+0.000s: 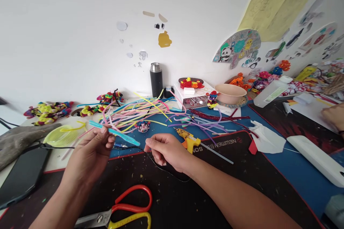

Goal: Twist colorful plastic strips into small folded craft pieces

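Observation:
My left hand (90, 150) is closed, its thumb and fingers pinching a light-blue pipe cleaner (125, 136) that looks doubled over and sticks out to both sides. Just to the right, my right hand (165, 150) is curled with its thumb against the fingers. Whatever it holds, if anything, is hidden. Beyond both hands lies a loose pile of pink, yellow and blue pipe cleaners (131, 112). Beside my right hand rests a yellow glue gun (190, 139) with a clear glue stick (217, 153) in its back. Scissors (129, 207) with red and yellow handles lie nearest me.
At the left are a phone (25, 173) and a yellow-green plastic dish (60, 135). A black flask (156, 80) stands by the wall, with a pink bowl (231, 93) to its right. A white elongated object (315, 159) lies at right, near another person's hand (334, 116).

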Motion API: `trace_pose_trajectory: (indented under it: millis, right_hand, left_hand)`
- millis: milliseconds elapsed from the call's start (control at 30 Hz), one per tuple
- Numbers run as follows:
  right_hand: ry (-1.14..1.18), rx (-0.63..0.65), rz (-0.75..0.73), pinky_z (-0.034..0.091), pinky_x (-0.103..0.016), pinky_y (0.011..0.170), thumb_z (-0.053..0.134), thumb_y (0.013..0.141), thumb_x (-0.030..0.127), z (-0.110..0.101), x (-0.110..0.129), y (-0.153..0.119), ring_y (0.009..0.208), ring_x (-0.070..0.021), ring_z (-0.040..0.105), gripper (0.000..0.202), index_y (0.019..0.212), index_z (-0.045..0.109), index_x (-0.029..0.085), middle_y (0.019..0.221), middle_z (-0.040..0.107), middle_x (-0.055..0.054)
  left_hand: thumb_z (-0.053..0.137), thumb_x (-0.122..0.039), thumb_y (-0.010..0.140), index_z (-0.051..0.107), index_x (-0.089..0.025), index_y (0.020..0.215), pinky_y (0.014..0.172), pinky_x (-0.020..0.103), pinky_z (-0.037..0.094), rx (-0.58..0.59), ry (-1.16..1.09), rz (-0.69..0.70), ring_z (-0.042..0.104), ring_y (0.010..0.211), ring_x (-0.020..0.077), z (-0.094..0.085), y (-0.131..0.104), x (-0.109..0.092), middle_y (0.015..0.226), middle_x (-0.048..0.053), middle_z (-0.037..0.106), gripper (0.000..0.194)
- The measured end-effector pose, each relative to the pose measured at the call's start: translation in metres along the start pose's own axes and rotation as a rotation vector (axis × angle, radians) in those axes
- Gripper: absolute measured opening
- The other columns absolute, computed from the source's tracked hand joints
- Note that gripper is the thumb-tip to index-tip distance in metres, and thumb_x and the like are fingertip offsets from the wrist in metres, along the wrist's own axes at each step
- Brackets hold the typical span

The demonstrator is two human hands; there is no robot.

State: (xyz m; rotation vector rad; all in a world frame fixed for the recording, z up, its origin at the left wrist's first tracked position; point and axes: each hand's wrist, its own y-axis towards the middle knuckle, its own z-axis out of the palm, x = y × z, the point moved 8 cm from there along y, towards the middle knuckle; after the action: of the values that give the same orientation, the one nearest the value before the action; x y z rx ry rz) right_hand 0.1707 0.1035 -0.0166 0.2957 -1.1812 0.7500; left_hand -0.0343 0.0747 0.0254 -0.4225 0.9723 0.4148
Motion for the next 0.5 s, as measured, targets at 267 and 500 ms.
trace_pose_trajectory:
  millis: [267,500]
  right_hand:
    - [-0.131,-0.018,-0.083,0.033,-0.021,0.040,0.086,0.090,0.054,0.003,0.002,0.000,0.039,-0.0071,0.046,0.041,0.101,0.068,0.018,0.057,0.058,0.009]
    - [-0.139,-0.124,-0.197,0.034,-0.020,0.040,0.080,0.093,0.051,-0.003,0.014,-0.003,0.039,-0.0077,0.046,0.037,0.106,0.067,0.019,0.054,0.055,0.011]
  left_hand:
    - [0.043,0.009,0.103,0.073,-0.012,0.071,0.053,0.008,0.060,-0.142,-0.094,-0.216,0.073,0.051,0.0081,0.014,-0.017,0.023,0.062,0.001,0.072,0.049]
    - [0.045,0.013,0.101,0.077,-0.010,0.069,0.059,0.015,0.067,-0.091,-0.091,-0.366,0.081,0.058,0.0146,0.020,-0.028,0.052,0.065,0.004,0.076,0.051]
